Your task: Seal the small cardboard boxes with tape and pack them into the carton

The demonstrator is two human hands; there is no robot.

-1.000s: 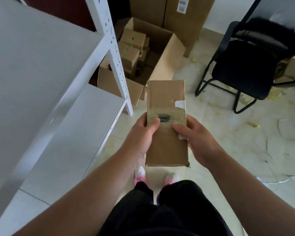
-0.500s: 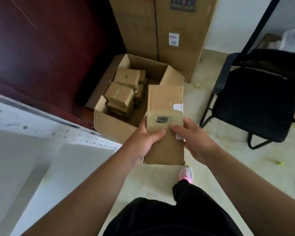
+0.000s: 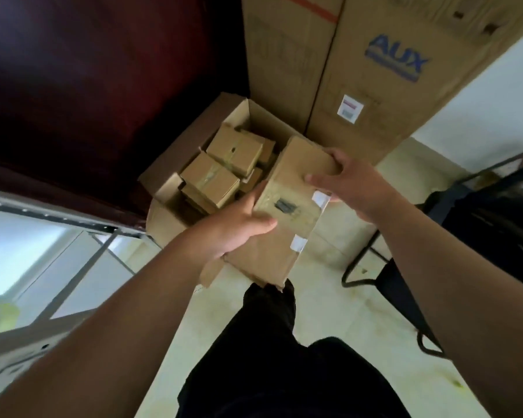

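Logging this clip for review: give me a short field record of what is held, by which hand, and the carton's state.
held item: small cardboard box, in the air by the carton's right side
left hand: grips its near left edge
right hand: grips its far end
carton: open, small boxes inside
nearby: AUX box, black chair

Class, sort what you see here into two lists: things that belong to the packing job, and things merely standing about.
Belong to the job: held box, gripped by left hand and right hand; open carton; small boxes inside it.

Standing about: tall AUX cartons; black chair; white shelf; dark red panel.
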